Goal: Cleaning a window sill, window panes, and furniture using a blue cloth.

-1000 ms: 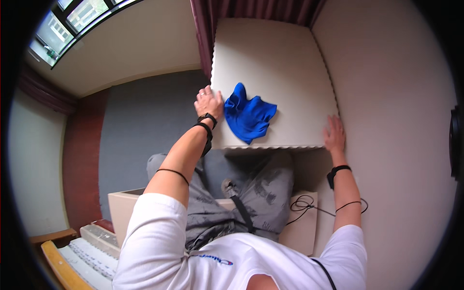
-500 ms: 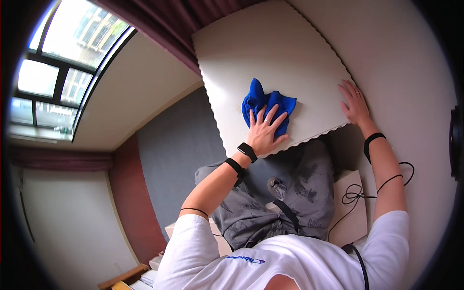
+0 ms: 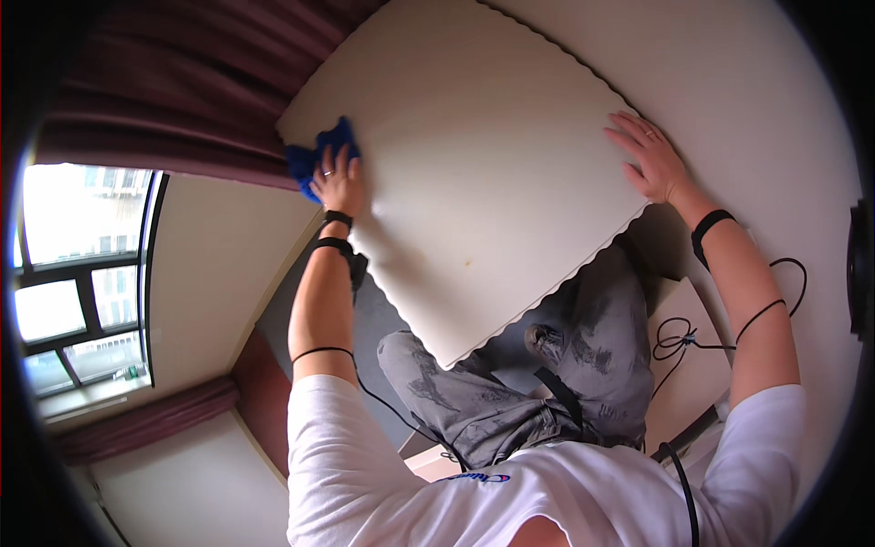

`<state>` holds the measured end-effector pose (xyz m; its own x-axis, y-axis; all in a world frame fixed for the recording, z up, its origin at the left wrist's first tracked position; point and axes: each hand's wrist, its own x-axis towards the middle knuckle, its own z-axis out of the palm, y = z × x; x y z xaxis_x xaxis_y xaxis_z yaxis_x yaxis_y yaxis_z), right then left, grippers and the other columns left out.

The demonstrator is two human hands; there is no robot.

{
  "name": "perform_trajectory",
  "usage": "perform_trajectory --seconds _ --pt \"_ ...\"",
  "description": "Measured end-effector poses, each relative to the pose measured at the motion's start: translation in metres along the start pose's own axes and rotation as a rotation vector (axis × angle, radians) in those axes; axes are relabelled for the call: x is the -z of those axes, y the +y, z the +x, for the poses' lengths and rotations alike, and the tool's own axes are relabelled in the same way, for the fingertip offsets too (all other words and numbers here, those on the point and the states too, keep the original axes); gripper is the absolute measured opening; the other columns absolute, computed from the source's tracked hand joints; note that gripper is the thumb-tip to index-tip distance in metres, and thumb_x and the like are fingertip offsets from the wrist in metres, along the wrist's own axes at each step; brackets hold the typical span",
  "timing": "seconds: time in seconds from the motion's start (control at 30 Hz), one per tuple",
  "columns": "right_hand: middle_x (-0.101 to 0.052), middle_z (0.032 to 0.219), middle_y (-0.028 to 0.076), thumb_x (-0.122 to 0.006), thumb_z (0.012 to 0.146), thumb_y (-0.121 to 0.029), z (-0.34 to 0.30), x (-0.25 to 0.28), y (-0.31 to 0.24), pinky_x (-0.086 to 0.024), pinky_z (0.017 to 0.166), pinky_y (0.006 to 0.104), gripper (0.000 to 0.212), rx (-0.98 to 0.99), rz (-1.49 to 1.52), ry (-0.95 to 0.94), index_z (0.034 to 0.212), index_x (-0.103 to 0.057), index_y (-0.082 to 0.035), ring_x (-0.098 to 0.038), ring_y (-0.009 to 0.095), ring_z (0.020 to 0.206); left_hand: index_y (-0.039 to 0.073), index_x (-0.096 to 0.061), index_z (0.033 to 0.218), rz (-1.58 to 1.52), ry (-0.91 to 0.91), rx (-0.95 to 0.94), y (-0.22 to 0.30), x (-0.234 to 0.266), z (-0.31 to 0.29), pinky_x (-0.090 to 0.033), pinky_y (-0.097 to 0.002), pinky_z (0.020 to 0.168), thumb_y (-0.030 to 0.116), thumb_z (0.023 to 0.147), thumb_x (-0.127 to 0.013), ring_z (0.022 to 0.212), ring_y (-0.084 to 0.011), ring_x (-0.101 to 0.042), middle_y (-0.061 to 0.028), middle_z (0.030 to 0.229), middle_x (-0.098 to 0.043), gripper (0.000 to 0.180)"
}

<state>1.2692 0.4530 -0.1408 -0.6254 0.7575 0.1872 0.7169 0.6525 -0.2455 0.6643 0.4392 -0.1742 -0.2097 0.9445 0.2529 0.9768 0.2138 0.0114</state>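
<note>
The blue cloth [image 3: 304, 165] has moved to the far left edge of the white table [image 3: 492, 164], under the left hand [image 3: 341, 185], its fingers extended, unclenched, apparently pressing flat, while the right hand [image 3: 654, 164], spread and empty, seemingly braces the right edge.

Hands [image 3: 339, 190] [image 3: 654, 169]: two are resting, one left and one right
Blue cloth [image 3: 303, 162]: one is lying out
White tabletop [image 3: 492, 137]: one is showing
Brown spots [image 3: 468, 263]: one is showing
Finger rings [image 3: 651, 134]: two are showing, one per hand
Black wristbands [image 3: 704, 232]: three are showing, two left, one right
Curtains [image 3: 137, 91] [image 3: 150, 419]: two are hanging
Windows [image 3: 118, 242]: one is showing
</note>
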Motion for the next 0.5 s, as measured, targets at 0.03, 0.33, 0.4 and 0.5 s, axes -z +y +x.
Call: perform_trajectory --seconds 0.03,0.33,0.4,0.5 --pt "-0.041 0.154 0.013 -0.062 0.082 -0.017 0.001 0.003 0.0 -0.028 0.121 0.0462 0.062 -0.006 0.023 -0.014 0.143 -0.05 -0.012 -0.035 0.033 0.144 0.031 -0.046 0.148 0.01 -0.008 0.019 -0.014 -0.003 0.006 -0.023 -0.0663 0.113 0.047 0.102 -0.043 0.144 -0.0412 -0.029 -0.0029 0.162 -0.031 0.048" --pt "-0.043 0.153 0.009 -0.059 0.085 -0.018 0.001 -0.001 0.004 -0.028 0.12 0.0451 0.057 -0.024 0.036 -0.004 0.142 -0.051 -0.014 -0.035 0.031 0.144 0.025 -0.036 0.153 0.09 -0.093 0.176 -0.026 -0.003 0.018 -0.029 -0.0668 0.11 0.058 0.101 -0.035 0.144 -0.0461 -0.025 -0.0044 0.165 -0.022 0.062" --pt "-0.043 0.153 0.008 -0.059 0.085 -0.019 -0.002 -0.004 0.003 -0.027 0.121 0.0449 0.057 -0.026 0.056 -0.01 0.142 -0.051 -0.014 -0.035 0.029 0.144 0.024 -0.042 0.15 0.107 -0.088 0.076 -0.014 0.0 -0.001 -0.026 -0.0668 0.111 0.058 0.101 -0.038 0.145 -0.0423 -0.025 -0.0053 0.164 -0.025 0.06" --pt "-0.042 0.154 0.008 -0.059 0.086 -0.019 -0.008 -0.005 0.013 -0.027 0.121 0.0447 0.057 -0.022 0.026 -0.014 0.142 -0.052 -0.015 -0.035 0.028 0.144 0.021 -0.046 0.146 0.046 -0.017 -0.123 0.03 0.004 -0.034 -0.025 -0.0599 0.111 0.046 0.101 -0.043 0.138 -0.0417 -0.032 -0.0084 0.16 -0.032 0.051"
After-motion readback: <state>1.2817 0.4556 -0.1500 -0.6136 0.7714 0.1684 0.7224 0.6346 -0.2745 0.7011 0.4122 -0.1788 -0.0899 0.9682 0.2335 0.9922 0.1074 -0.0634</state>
